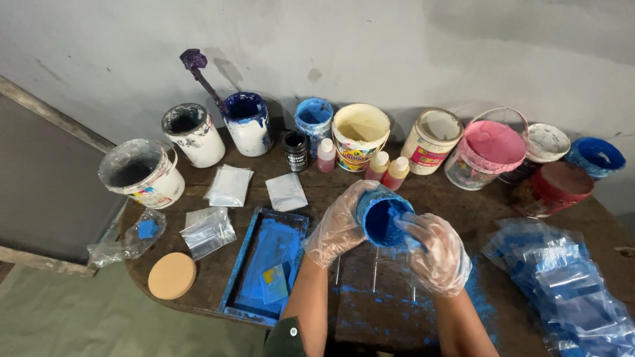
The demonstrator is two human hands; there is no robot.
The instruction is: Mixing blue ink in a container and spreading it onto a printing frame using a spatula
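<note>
Left hand (338, 225), gloved, is gripping a blue cup (383, 217) by its side, holding it above the table (218, 277). Right hand (433, 251), gloved, is reaching fingers over the cup's rim, apparently empty. A blue tray (264, 264) is lying just left of the left hand.

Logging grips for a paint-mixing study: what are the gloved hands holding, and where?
The left hand cups the blue paint-coated container around its side wall; the right hand touches its rim.

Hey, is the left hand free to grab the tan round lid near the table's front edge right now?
Probably not right away: the left hand is wrapped around the blue cup, which the right hand also touches. The tan lid lies uncovered beside the blue tray, so the path over the tray looks open once the cup is released.
</note>
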